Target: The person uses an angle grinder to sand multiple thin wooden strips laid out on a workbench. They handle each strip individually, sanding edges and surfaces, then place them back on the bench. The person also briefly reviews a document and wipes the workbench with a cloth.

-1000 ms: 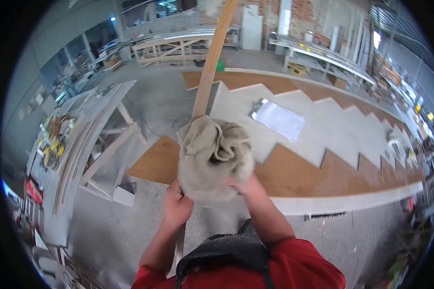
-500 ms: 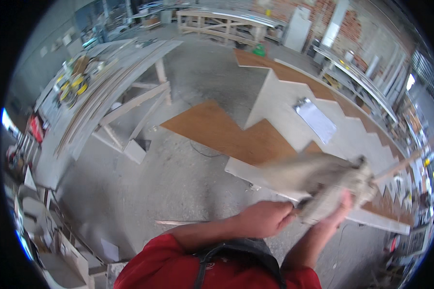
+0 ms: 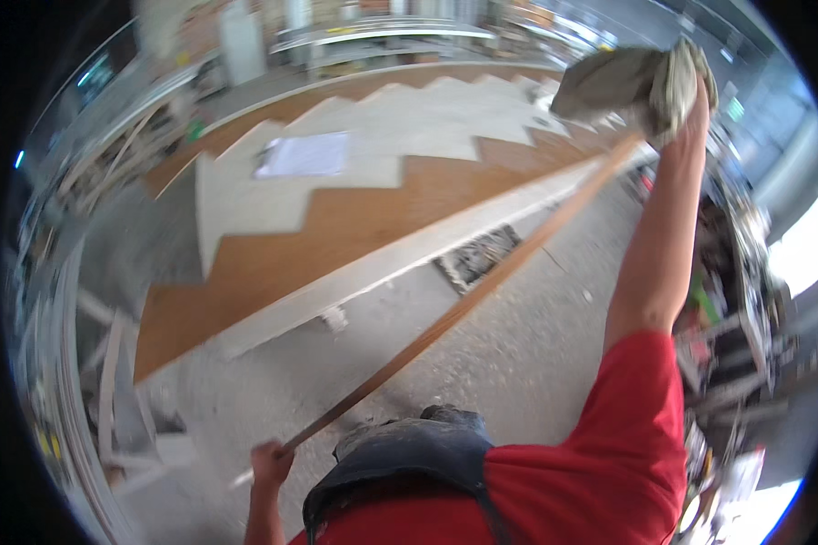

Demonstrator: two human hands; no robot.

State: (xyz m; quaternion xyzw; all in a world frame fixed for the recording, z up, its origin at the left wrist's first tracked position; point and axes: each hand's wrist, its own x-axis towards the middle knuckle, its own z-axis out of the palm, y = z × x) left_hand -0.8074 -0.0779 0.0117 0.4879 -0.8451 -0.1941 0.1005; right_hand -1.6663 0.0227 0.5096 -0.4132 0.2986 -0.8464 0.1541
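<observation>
A long, narrow brown wooden strip [image 3: 441, 322] runs slantwise in front of me, from low left to far right. My left hand [image 3: 271, 465] is closed around its near end. At the upper right my right hand [image 3: 698, 107], arm stretched out, grips a crumpled beige cloth [image 3: 620, 84] whose loose part hangs out to the left. The cloth is just above the far end of the strip; whether it touches the wood cannot be made out. Its folds and motion blur partly hide my right fingers.
Beyond the strip lies a large brown board with a sawtooth edge [image 3: 354, 232] on a white panel [image 3: 436, 113], with white paper sheets [image 3: 307, 154] on top. A dusty dark mat-like piece [image 3: 478, 258] lies on the floor. Cluttered shelving [image 3: 732, 336] stands at the right, a workbench [image 3: 382, 34] at the back.
My view has swung to the right. My hands, close together before, are now far apart: the right has moved far out with the cloth, the left holds the strip's near end at lower left.
</observation>
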